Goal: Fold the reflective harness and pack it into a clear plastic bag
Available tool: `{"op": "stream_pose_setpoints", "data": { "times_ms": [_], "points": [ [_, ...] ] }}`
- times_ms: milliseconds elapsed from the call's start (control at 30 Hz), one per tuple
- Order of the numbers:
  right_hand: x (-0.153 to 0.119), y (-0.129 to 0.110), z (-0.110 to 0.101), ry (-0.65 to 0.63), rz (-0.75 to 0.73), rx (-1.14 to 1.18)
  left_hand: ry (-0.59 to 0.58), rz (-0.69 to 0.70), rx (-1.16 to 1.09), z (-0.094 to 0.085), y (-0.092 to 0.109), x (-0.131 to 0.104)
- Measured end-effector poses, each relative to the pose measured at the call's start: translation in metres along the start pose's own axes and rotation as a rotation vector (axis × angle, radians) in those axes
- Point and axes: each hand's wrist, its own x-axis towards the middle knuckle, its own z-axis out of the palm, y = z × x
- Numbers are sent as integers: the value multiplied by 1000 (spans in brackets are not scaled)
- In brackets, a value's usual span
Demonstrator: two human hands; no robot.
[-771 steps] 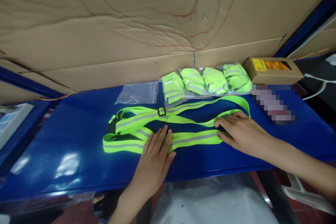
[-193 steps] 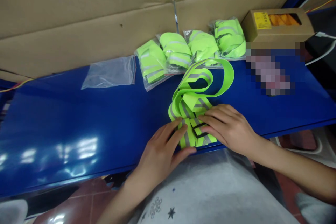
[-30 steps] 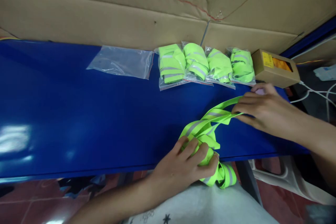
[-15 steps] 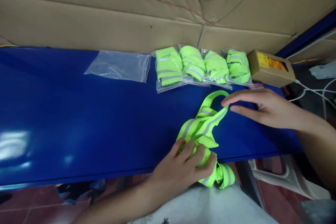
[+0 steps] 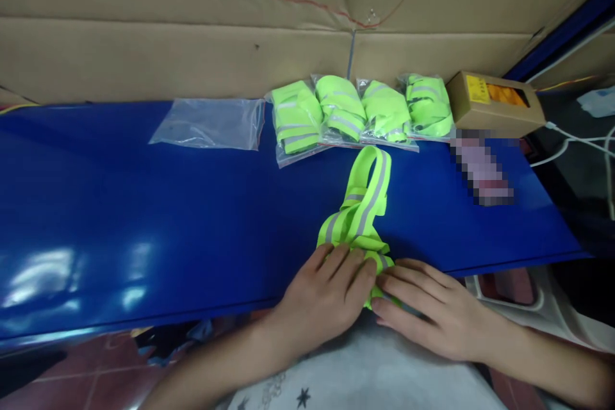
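Observation:
A neon yellow-green reflective strap with a grey stripe lies bunched near the table's front edge, one loop reaching away from me. My left hand presses down on its near part with the fingers curled over it. Close beside it, my right hand has its fingers closed round the strap's near end at the edge. The fingers cover most of the gripped part.
Several clear bags of folded neon straps stand along the back. Left of them lies a flat clear bag. A cardboard box and a blurred-out object are at the right of the blue table.
My right hand has come from the far loop down to the near end of the strap, beside my left hand. The loop now points more straight away from me.

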Motion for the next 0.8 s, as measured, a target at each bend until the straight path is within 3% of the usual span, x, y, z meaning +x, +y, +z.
{"op": "stream_pose_setpoints", "data": {
  "times_ms": [100, 200, 400, 500, 567, 633, 800],
  "points": [
    [-3, 9, 13, 143, 84, 46, -64, 27, -40, -4, -7, 12],
    [-1, 18, 20, 184, 118, 104, -159, 18, -137, -8, -16, 20],
    [-2, 27, 15, 158, -90, -256, -397, -186, -483, -14, -32, 30],
    [4, 37, 7, 90, -165, -257, -465, -263, -548, -10, -40, 35],
    [10, 44, 4, 52, -174, -247, -428, -262, -567, -4, -45, 36],
    [16, 50, 3, 22, -151, -254, -318, -211, -482, 3, -49, 36],
    [24, 59, 5, -86, -45, -134, -10, -18, -15, 13, -53, 33]
  ]
}}
